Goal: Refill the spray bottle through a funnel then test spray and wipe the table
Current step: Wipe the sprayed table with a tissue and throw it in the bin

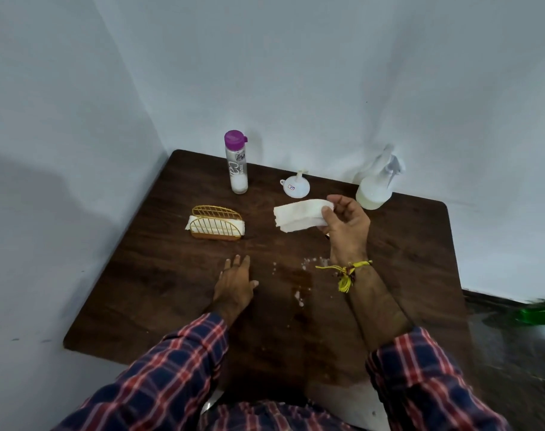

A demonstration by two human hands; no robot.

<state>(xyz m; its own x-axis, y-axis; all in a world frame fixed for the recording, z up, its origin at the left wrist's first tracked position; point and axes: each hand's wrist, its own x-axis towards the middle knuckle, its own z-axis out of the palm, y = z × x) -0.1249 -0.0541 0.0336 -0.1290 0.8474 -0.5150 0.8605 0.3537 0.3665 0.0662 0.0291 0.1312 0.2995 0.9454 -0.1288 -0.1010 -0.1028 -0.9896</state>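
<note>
Right hand point(345, 225), raised above the dark wooden table point(171, 275), pinches a folded paper napkin point(299, 217) between thumb and curled fingers. Left hand point(235, 284) lies flat on the table, fingers straight and close together. Spray bottle point(376, 185) stands at the far right edge, white funnel point(296, 186) inverted beside it. Wet droplets point(299, 295) lie between the hands.

You see dim, soft lighting; wide-angle distortion bends the frame edges, and the spray bottle point(377, 181) appears blurred.
</note>
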